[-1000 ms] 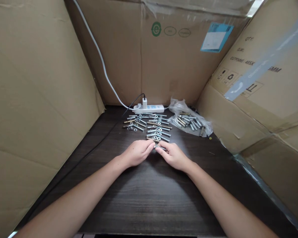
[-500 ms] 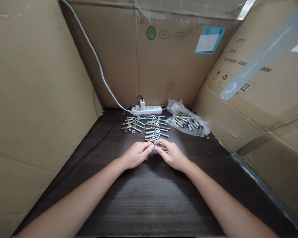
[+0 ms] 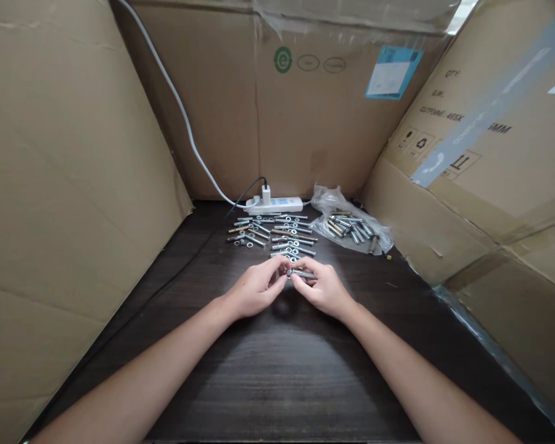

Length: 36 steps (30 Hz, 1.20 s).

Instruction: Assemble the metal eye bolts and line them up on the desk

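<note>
Cardboard walls [image 3: 74, 172] enclose a dark worktop [image 3: 277, 370] on three sides. At the rear sits a power strip [image 3: 277, 203] with a white cable [image 3: 180, 117] running up the back wall. To its right lies a plastic bag [image 3: 351, 228] holding unsorted bolts. Left of the bag, separated bolts, sleeves and washers lie in rows [image 3: 272, 234], so a good share of the stock appears processed, while the bag still holds a batch.

Near the front of the rows, both hands meet above the worktop. The right hand [image 3: 324, 290] pinches one bolt [image 3: 300, 272] by its shank, fingers curled closed on it. The left hand [image 3: 254, 290] closes its fingertips on the bolt's left end, apparently at a nut or washer; the part itself is too small to identify.
</note>
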Available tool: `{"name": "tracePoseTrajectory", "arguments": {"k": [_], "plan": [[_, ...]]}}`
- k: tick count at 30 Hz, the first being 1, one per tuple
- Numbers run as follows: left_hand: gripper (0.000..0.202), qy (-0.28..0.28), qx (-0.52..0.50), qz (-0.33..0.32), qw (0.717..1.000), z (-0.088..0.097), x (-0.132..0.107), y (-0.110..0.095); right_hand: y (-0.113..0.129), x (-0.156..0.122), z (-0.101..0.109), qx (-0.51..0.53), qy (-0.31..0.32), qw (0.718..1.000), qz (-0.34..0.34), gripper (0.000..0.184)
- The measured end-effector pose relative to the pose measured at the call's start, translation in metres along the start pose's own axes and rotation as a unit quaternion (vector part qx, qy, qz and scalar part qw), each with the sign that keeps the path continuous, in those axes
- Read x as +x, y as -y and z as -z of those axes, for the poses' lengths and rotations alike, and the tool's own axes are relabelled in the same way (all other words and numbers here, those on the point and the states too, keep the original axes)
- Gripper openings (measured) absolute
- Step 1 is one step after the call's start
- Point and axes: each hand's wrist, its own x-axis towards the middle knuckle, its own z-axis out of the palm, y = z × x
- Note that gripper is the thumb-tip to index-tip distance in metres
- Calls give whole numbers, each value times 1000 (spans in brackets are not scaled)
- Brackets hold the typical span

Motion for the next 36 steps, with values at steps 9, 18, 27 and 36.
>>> {"name": "tracePoseTrajectory", "arguments": {"k": [9, 18, 27, 36], "plan": [[19, 10, 22, -6, 1000, -1, 1, -1, 3, -1, -1, 3, -17, 1000, -9, 16], [33, 22, 61, -15, 998, 1, 2, 3, 6, -3, -5, 3, -2, 1000, -11, 14], [16, 8, 44, -36, 998, 3, -3, -6, 0, -2, -4, 27, -18, 999, -24, 15], [18, 19, 67, -29, 997, 3, -1, -4, 0, -3, -4, 24, -30, 999, -17, 14]]}}
